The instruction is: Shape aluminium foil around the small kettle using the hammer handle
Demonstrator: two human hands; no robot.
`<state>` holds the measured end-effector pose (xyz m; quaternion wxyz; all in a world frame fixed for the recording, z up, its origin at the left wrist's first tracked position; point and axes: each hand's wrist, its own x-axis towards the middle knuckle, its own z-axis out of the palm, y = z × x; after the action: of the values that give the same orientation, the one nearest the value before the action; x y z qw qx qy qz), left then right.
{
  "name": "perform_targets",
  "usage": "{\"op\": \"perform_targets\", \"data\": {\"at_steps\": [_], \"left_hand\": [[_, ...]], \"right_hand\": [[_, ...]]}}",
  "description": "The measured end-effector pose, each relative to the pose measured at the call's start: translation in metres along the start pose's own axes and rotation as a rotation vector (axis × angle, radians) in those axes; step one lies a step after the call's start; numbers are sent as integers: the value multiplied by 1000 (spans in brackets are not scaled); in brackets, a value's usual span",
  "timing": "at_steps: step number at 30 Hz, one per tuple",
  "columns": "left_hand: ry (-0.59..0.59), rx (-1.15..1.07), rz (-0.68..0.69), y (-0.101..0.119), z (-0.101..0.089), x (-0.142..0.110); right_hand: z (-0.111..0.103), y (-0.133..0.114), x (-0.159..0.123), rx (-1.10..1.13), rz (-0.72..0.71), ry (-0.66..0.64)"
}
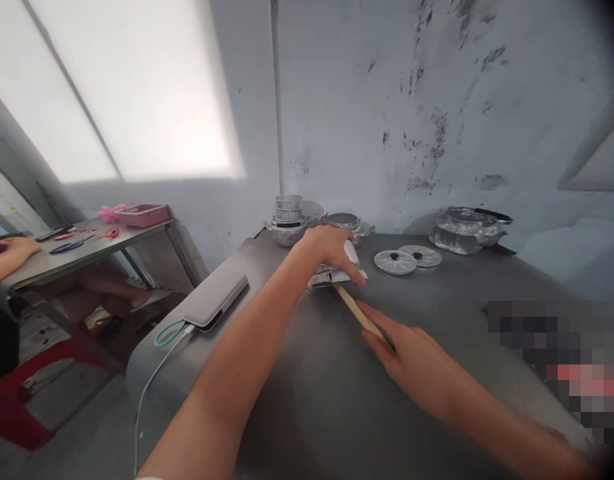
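Note:
My left hand (pixel 329 243) reaches over a silvery, foil-like piece (pixel 323 279), with its thumb and fingers closed round it. Most of that piece is hidden under the hand, so its full shape cannot be made out. My right hand (pixel 394 340) grips a pale wooden stick (pixel 354 308) between thumb and fingers. The stick's far end meets the lower edge of the silvery piece. Just behind my left hand stands a small silvery pot (pixel 343 220), partly covered by the hand. Two round, flat lids, a near one (pixel 395 262) and a far one (pixel 421 256), lie overlapping to the right, each silvery.
Left on the grey table (pixel 297 387) lies a power bank (pixel 214 300) with a cable. Stacked metal pots (pixel 288 223) stand at the back; a foil-wrapped pan (pixel 461 230) sits back right. A person's hand (pixel 14 257) rests at a side table with a pink basket (pixel 143 215).

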<state>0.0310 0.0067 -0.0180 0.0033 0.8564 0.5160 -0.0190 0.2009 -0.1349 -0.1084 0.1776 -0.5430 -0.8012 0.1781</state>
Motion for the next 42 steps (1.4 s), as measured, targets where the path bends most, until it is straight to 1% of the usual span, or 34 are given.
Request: {"op": "perform_targets", "data": {"at_steps": [3,7,11,15,23,31,36,42], "left_hand": [[22,11,8,-1,1,1],[34,18,12,0,2,1],[27,15,13,0,1,0],[17,2,7,-2,3,1],[29,-10,-2,-2,2,2],[30,9,8,0,3,0],[32,12,6,1,1,-2],[28,8,8,1,1,0]], "right_hand": [[0,2,-1,6,-5,-10],[3,1,-1,-6,-3,19],[5,0,0,-34,31,10],[5,0,2,-9,16,-33],[6,-1,0,24,32,-1],[4,-3,-2,20,13,-40],[6,-4,-2,25,30,3],[5,-5,-2,56,6,-29]]}}
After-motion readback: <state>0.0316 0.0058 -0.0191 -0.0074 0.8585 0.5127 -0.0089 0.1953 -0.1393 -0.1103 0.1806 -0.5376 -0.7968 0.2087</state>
